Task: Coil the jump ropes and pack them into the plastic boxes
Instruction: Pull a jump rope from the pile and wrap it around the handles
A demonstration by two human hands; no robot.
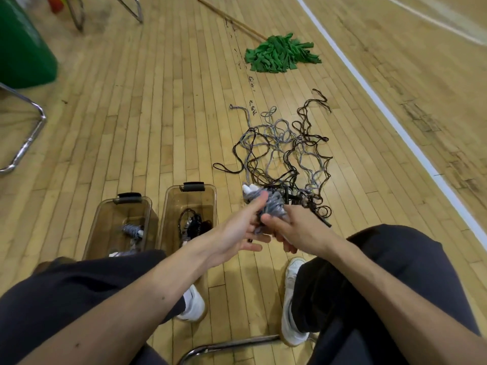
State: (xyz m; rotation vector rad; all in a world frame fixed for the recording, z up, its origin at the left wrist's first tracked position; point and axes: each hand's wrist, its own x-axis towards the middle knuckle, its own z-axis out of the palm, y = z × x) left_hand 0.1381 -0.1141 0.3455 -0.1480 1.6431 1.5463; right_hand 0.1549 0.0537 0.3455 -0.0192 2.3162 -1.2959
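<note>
Jump ropes front and centre: a grey rope bundle [272,204] sits up between both hands, above the floor and just right of the boxes. The left hand [232,233] pinches it, thumb laid up along the coil and fingers underneath. The right hand [297,233] grips it from the other side, thumb across the front and fingers curled round a white handle. Beyond the hands, the tangled ropes [284,146], grey and black, sprawl loose over the wooden floor [158,101].

Down on the left, two clear plastic boxes stand side by side, lids off. The left box [101,219] holds a coiled grey rope [130,230]; the right box [168,206] holds a coiled black rope [192,225].

It's a gym hall: pale boards with a white line [369,90] running diagonally on the right. A green mop [282,54] lies flat farther out. A green bin [23,48] stands at top left, with a chrome chair frame [29,133] beside it.
</note>
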